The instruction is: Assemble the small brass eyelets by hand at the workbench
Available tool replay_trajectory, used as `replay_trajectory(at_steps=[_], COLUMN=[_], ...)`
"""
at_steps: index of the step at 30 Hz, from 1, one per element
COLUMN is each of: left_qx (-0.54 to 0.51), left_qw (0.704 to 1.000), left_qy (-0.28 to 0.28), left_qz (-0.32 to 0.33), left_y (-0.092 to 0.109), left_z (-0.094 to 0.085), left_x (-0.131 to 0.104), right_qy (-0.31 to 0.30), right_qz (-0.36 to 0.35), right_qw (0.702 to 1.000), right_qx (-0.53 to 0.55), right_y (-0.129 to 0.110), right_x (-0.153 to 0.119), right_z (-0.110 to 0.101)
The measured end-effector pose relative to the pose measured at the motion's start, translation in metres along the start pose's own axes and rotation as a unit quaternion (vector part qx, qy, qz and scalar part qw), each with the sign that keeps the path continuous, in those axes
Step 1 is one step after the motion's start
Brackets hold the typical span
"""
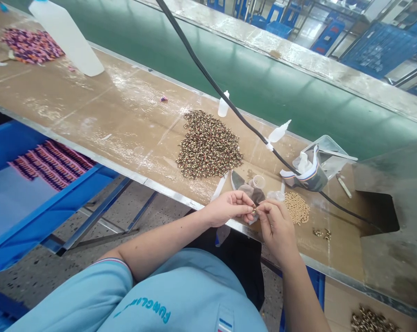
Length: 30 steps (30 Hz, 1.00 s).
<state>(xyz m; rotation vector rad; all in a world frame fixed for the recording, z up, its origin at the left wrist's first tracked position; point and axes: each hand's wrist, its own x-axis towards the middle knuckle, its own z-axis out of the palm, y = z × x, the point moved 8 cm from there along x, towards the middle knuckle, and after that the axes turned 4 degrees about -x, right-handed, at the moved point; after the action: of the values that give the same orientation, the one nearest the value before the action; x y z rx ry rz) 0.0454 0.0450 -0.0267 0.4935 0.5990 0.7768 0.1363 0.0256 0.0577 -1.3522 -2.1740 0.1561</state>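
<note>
My left hand [231, 208] and my right hand [277, 226] meet over the front edge of the cardboard-covered bench. Their fingertips pinch together on a tiny brown-and-gold piece [254, 210], mostly covered by the fingers. Just beyond the hands lie a dark cloth [259, 195] and a small clear cup [259, 181]. A heap of small tan beads [297, 208] is beside my right hand. Left of the hands spreads a large heap of small dark-and-gold pieces [208, 146]. Several similar pieces [322, 234] lie apart at the right.
A black cable [208, 76] crosses above the bench. Small white bottles [223, 105], a clear tray [328, 150] and a large white jug [70, 41] stand toward the back. Left of me is a blue bin [91, 177]; a metal wall [398, 170] bounds the right.
</note>
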Motion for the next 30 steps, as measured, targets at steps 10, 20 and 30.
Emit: replay_trajectory(at_steps=[10,20,30], left_qx=[-0.002,-0.003,0.018], left_qw=[1.000,1.000,1.000], left_qy=[-0.001,0.007,0.015], left_qz=[-0.003,-0.003,0.020], left_y=[0.000,0.000,0.002], left_z=[0.000,0.001,0.002], left_x=[0.001,0.001,0.002], right_qy=[0.044,0.077,0.110], right_qz=[-0.021,0.016,-0.021], right_qw=[0.998,0.997,0.993], right_qx=[-0.029,-0.015,-0.046], right_y=[-0.006,-0.001,-0.011], right_x=[-0.006,-0.012,-0.021], right_z=[0.001,0.000,-0.004])
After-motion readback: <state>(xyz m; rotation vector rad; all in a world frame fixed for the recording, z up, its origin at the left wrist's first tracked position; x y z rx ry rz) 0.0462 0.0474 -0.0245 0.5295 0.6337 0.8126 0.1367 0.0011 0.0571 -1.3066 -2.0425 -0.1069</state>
